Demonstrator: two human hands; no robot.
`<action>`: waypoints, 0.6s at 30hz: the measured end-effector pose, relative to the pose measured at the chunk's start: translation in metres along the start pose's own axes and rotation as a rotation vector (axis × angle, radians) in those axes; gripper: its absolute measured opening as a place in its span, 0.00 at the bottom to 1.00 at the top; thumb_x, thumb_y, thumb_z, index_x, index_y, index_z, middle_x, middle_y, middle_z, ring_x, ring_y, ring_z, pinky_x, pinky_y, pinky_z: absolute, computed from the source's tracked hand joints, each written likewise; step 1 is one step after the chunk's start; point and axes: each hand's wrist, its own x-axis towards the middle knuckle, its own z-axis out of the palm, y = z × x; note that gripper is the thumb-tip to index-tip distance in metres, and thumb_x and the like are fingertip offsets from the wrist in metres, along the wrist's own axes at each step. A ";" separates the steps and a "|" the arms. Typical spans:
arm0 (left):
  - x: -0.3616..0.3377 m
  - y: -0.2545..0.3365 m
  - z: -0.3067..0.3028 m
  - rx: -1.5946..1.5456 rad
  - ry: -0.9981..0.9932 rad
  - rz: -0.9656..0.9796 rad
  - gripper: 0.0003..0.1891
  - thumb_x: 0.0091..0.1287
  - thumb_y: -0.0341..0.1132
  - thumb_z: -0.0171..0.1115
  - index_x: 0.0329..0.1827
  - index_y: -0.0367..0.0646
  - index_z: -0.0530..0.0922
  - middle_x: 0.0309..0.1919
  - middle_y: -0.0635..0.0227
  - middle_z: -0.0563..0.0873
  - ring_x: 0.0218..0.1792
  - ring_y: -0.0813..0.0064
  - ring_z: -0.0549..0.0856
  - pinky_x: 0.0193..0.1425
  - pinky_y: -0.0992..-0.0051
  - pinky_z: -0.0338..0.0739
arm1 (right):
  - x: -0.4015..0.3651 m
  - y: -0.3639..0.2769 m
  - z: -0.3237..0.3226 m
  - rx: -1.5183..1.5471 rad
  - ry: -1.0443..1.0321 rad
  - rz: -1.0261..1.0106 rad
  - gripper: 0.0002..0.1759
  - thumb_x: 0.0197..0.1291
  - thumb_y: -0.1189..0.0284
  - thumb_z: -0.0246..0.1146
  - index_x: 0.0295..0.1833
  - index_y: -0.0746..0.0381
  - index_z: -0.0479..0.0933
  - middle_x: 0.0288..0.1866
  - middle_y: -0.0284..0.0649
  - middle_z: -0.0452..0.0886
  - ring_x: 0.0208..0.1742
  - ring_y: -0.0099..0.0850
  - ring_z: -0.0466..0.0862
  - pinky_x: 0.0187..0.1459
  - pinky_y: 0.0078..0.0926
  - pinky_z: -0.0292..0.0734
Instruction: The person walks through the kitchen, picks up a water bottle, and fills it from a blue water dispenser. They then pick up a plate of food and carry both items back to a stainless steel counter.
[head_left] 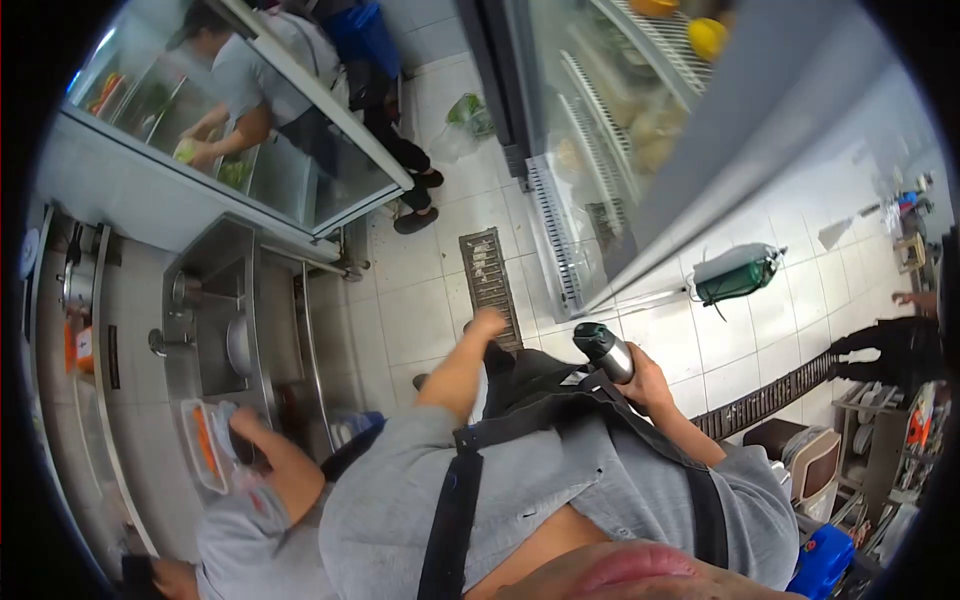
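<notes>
My right hand (648, 380) is wrapped round a steel bottle (614, 361) with a dark green-black top. It holds the bottle tilted in front of my dark apron (545, 385). My left hand (487, 322) hangs low over the floor, beside a drain grate (487, 275). That hand is small and smeared, so its fingers do not show clearly, and I see nothing in it. Ahead of me stands a glass-door fridge (570, 160) with wire shelves.
A person (262, 85) reaches into another glass-door fridge (330, 200). A second person (265, 500) works by the steel sink (222, 340). On the floor are a plastic bag of greens (468, 118) and a green, bottle-shaped object (738, 275). Another person (895, 350) stands far right.
</notes>
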 end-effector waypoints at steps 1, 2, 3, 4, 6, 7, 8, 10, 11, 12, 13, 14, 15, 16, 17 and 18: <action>-0.028 0.063 0.014 0.139 -0.079 0.128 0.10 0.55 0.37 0.64 0.38 0.47 0.87 0.26 0.63 0.88 0.29 0.67 0.87 0.33 0.66 0.84 | -0.016 0.018 -0.007 -0.028 0.030 0.030 0.49 0.36 0.62 0.77 0.66 0.65 0.65 0.56 0.57 0.79 0.57 0.54 0.79 0.58 0.45 0.75; -0.036 0.096 0.043 0.315 -0.034 0.405 0.13 0.57 0.40 0.64 0.42 0.47 0.87 0.27 0.63 0.88 0.26 0.70 0.86 0.29 0.67 0.83 | -0.033 0.032 -0.014 -0.033 0.049 0.041 0.49 0.36 0.62 0.77 0.66 0.65 0.65 0.56 0.57 0.79 0.57 0.54 0.79 0.58 0.45 0.75; -0.079 0.153 0.043 0.046 -0.251 0.165 0.14 0.51 0.40 0.65 0.39 0.48 0.88 0.34 0.60 0.90 0.35 0.62 0.89 0.43 0.63 0.83 | -0.046 0.045 -0.023 -0.017 0.082 0.102 0.50 0.35 0.61 0.77 0.66 0.65 0.65 0.56 0.57 0.78 0.57 0.54 0.79 0.58 0.46 0.75; -0.083 0.171 0.069 0.142 -0.345 0.299 0.17 0.52 0.42 0.66 0.44 0.49 0.88 0.37 0.60 0.90 0.36 0.66 0.88 0.42 0.66 0.83 | -0.062 0.057 -0.030 0.002 0.117 0.161 0.51 0.34 0.61 0.77 0.67 0.65 0.65 0.56 0.58 0.78 0.57 0.54 0.79 0.58 0.46 0.75; -0.098 0.198 0.085 0.157 -0.555 0.361 0.18 0.55 0.44 0.65 0.47 0.49 0.87 0.44 0.59 0.89 0.39 0.64 0.88 0.42 0.64 0.82 | -0.090 0.086 -0.041 0.004 0.225 0.190 0.52 0.34 0.60 0.78 0.67 0.64 0.64 0.56 0.57 0.78 0.58 0.54 0.79 0.57 0.45 0.75; -0.102 0.204 0.085 0.197 -0.653 0.373 0.18 0.56 0.45 0.63 0.47 0.50 0.87 0.46 0.58 0.89 0.40 0.64 0.88 0.43 0.63 0.82 | -0.104 0.099 -0.045 0.024 0.267 0.204 0.52 0.34 0.61 0.78 0.67 0.64 0.64 0.56 0.57 0.78 0.58 0.54 0.79 0.57 0.45 0.75; -0.079 0.188 0.100 0.499 -0.632 0.550 0.18 0.58 0.48 0.60 0.46 0.50 0.87 0.44 0.59 0.88 0.41 0.63 0.87 0.46 0.61 0.80 | -0.118 0.108 -0.047 0.052 0.329 0.229 0.52 0.34 0.61 0.78 0.67 0.64 0.64 0.56 0.58 0.78 0.58 0.54 0.79 0.57 0.45 0.75; -0.047 0.161 0.103 0.819 -0.833 0.571 0.19 0.63 0.49 0.60 0.51 0.50 0.86 0.45 0.58 0.88 0.46 0.65 0.85 0.50 0.62 0.78 | -0.137 0.116 -0.048 0.083 0.422 0.359 0.48 0.35 0.61 0.77 0.64 0.64 0.67 0.53 0.57 0.80 0.55 0.54 0.80 0.56 0.44 0.76; -0.049 0.156 0.093 0.835 -0.877 0.451 0.19 0.64 0.49 0.60 0.51 0.50 0.85 0.45 0.59 0.88 0.46 0.65 0.85 0.50 0.62 0.78 | -0.148 0.130 -0.044 0.042 0.472 0.436 0.48 0.35 0.60 0.78 0.64 0.64 0.66 0.52 0.57 0.80 0.55 0.54 0.80 0.56 0.45 0.76; -0.051 0.144 0.083 0.810 -0.886 0.357 0.19 0.64 0.49 0.60 0.52 0.50 0.85 0.46 0.59 0.87 0.46 0.65 0.85 0.51 0.62 0.78 | -0.156 0.141 -0.039 -0.006 0.499 0.508 0.49 0.34 0.59 0.78 0.64 0.63 0.66 0.51 0.56 0.81 0.54 0.54 0.81 0.55 0.46 0.76; -0.050 0.132 0.072 0.796 -0.878 0.300 0.19 0.64 0.49 0.60 0.52 0.50 0.84 0.46 0.59 0.87 0.47 0.65 0.85 0.51 0.62 0.78 | -0.165 0.147 -0.028 -0.012 0.562 0.580 0.48 0.34 0.58 0.78 0.62 0.64 0.67 0.49 0.56 0.81 0.52 0.54 0.82 0.55 0.46 0.77; -0.050 0.119 0.060 0.773 -0.864 0.240 0.19 0.64 0.49 0.60 0.53 0.50 0.84 0.46 0.59 0.87 0.47 0.65 0.85 0.51 0.62 0.77 | -0.175 0.149 -0.018 -0.006 0.603 0.604 0.48 0.34 0.58 0.78 0.62 0.64 0.67 0.49 0.56 0.81 0.52 0.54 0.82 0.55 0.46 0.77; -0.050 0.107 0.051 0.735 -0.845 0.186 0.20 0.64 0.49 0.60 0.54 0.50 0.84 0.47 0.59 0.87 0.47 0.65 0.85 0.51 0.62 0.77 | -0.187 0.151 -0.009 0.032 0.616 0.720 0.47 0.33 0.58 0.78 0.62 0.64 0.67 0.49 0.57 0.81 0.52 0.54 0.82 0.54 0.47 0.77; -0.049 0.100 0.045 0.712 -0.822 0.146 0.20 0.64 0.49 0.60 0.54 0.49 0.83 0.47 0.60 0.87 0.48 0.65 0.85 0.52 0.62 0.77 | -0.199 0.152 0.002 0.067 0.625 0.834 0.47 0.33 0.58 0.78 0.61 0.64 0.68 0.49 0.57 0.81 0.52 0.54 0.82 0.54 0.47 0.77; -0.049 0.099 0.044 0.683 -0.795 0.096 0.20 0.65 0.49 0.60 0.55 0.49 0.83 0.47 0.60 0.87 0.48 0.65 0.84 0.52 0.62 0.77 | -0.213 0.169 0.005 0.072 0.634 0.847 0.49 0.32 0.58 0.79 0.62 0.64 0.67 0.48 0.58 0.81 0.52 0.55 0.82 0.53 0.46 0.78; -0.046 0.105 0.045 0.656 -0.774 0.064 0.20 0.65 0.49 0.60 0.55 0.49 0.83 0.47 0.60 0.87 0.48 0.65 0.84 0.52 0.62 0.77 | -0.227 0.179 0.009 0.084 0.604 0.892 0.50 0.32 0.58 0.79 0.63 0.63 0.66 0.49 0.59 0.81 0.52 0.55 0.81 0.53 0.47 0.77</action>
